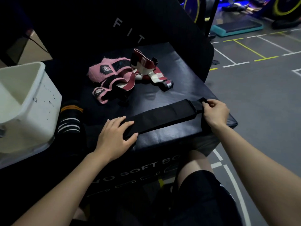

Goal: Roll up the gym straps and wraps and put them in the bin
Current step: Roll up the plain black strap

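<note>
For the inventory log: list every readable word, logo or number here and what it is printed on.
"FIT": black pad behind the box.
"SOFT BO", cut off at both ends: front of the black box.
Badges on the pink wraps: too blurred to read.
Labels on the red and white wrap: unreadable.

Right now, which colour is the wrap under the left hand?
Plain black wrap, seen in the head view.

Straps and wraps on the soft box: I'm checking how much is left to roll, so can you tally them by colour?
Black, flat under both hands: 1
Pink: 2
Red and white, tangled, so the count is uncertain: 2
Black with orange and white stripes, beside the white bin: 1
Total: 6
</note>
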